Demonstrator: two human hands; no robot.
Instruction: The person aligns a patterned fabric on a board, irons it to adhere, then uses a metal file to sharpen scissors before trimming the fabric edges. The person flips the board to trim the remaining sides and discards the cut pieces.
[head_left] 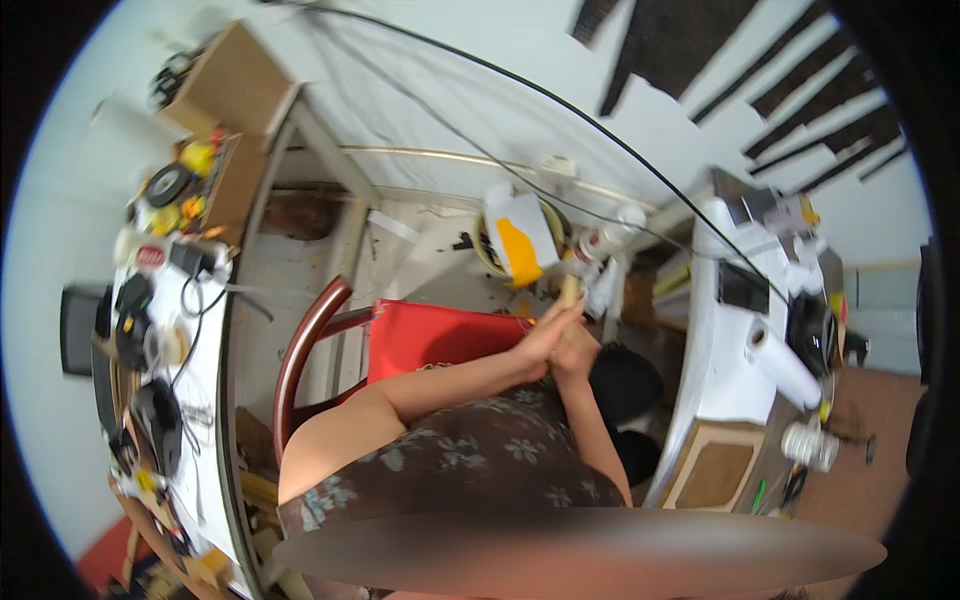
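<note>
My left hand (541,343) and my right hand (576,352) are pressed together in front of me, fingers closed round each other. From the top of them sticks a short, pale tan piece (570,292), blurred, whose kind I cannot make out. Most of it is hidden by the fingers. Just below and left of the hands is a chair with a red seat (420,335) and a curved brown wooden armrest (310,340).
A white-topped table (205,420) crowded with cables and tools runs along the left. On the right stands another table with a white roll (783,368) and a framed brown panel (712,468). Beyond the hands, a bin (557,222) holds paper and a yellow-orange sheet (519,252). A black cable (530,85) crosses above.
</note>
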